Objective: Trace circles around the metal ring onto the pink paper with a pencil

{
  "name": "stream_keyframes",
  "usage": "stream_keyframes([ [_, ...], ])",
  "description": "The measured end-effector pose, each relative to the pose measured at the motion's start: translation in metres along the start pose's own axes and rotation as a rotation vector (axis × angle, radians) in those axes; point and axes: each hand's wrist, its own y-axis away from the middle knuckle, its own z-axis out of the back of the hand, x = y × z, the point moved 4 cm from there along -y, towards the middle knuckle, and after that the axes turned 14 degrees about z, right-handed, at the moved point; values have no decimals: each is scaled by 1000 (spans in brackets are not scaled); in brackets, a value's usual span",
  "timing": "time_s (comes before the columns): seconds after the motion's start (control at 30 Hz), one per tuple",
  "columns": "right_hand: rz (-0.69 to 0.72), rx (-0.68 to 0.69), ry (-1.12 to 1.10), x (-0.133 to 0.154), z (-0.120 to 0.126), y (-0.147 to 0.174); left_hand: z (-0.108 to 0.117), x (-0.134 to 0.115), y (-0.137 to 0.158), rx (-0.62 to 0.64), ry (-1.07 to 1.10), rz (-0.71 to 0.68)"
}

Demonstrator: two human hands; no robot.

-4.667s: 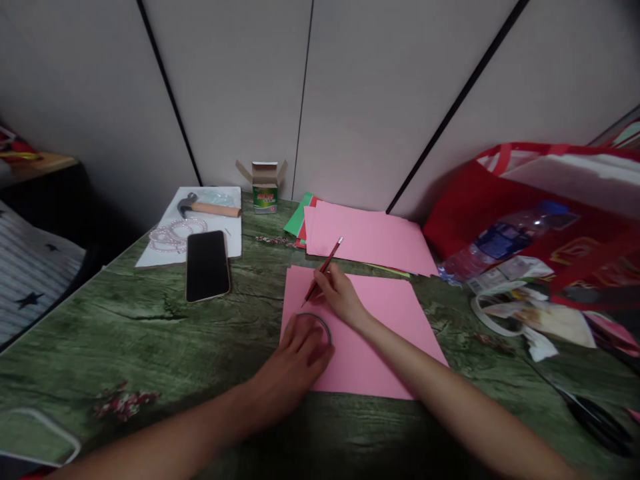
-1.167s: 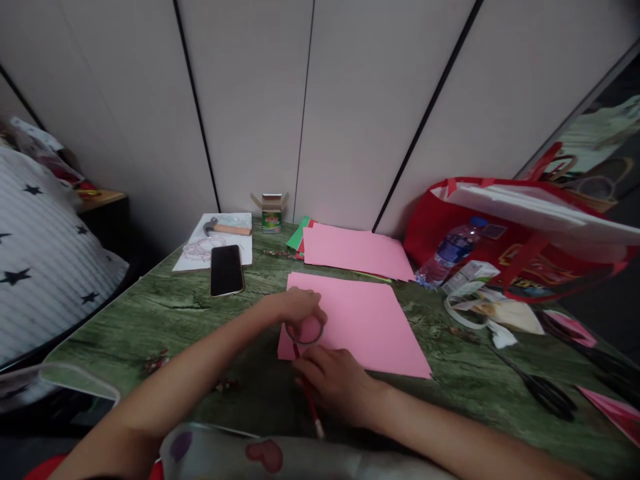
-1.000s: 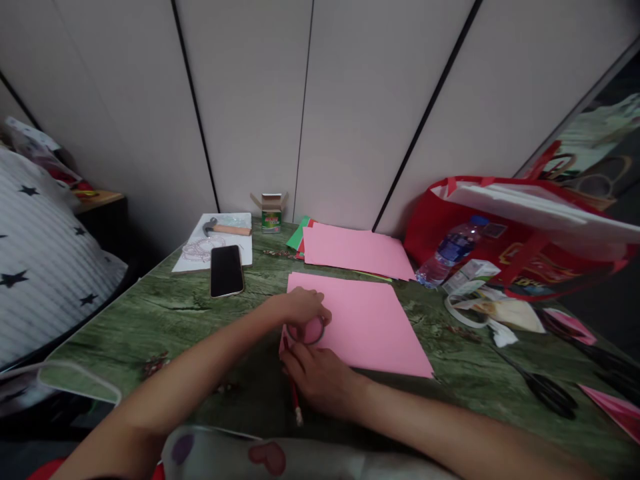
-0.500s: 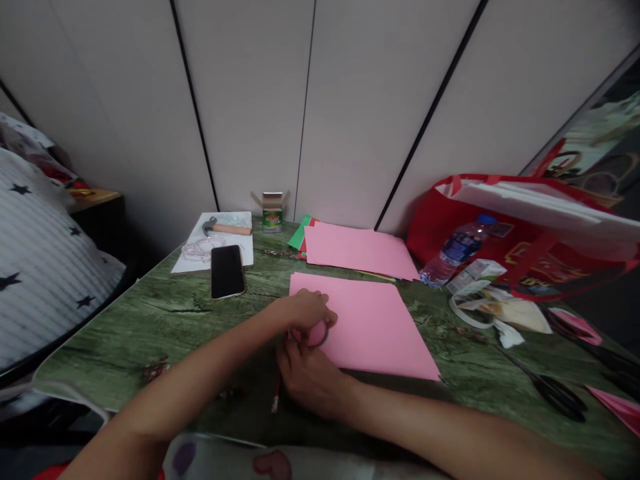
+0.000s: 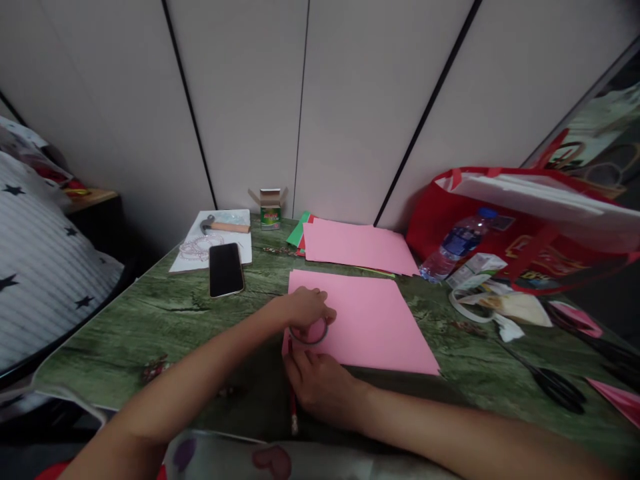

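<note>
A sheet of pink paper (image 5: 370, 320) lies on the green wood-patterned table, seemingly with another sheet under it. On its left part rests a dark-rimmed ring (image 5: 316, 342), with pink paper showing through its middle; its exact kind is unclear. My left hand (image 5: 306, 308) presses it from above, fingers curled over its far side. Close to the ring's near edge, my right hand (image 5: 320, 383) grips a red pencil (image 5: 293, 408), eraser end towards me. The pencil's tip points at the ring, near the paper's left front corner.
Behind lie more pink sheets (image 5: 357, 247), a small open box (image 5: 271, 210), a hammer (image 5: 227, 227) and a phone (image 5: 226, 270). To the right are a water bottle (image 5: 457, 245), a red bag (image 5: 430, 223), a white strap (image 5: 467, 310) and black-handled scissors (image 5: 557, 388).
My right hand has shifted slightly right and towards me with the pencil, uncovering the ring's near edge. The left hand stays on the ring.
</note>
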Motion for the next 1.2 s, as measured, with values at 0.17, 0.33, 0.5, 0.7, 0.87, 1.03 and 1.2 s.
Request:
stream_keyframes([
  [0.17,30,52,-145,-4,-1,25,-3,0,-2,8,-31,-1],
  [0.33,21,98,-248,-15,-1,51,-5,1,-1,-17,-35,-9],
  [0.5,82,91,-290,-23,2,72,-5,0,-3,-8,-41,-11],
  [0.7,118,4,-303,-34,2,93,-7,1,-4,-22,-21,-1],
  [0.87,131,-49,-311,-43,0,105,-10,0,-3,-56,-30,-24],
  [1.03,145,-82,-310,-48,-1,109,-11,-2,-4,-32,-45,6],
  [1.2,133,-80,-334,-53,0,110,-6,-4,-1,-17,-26,19],
])
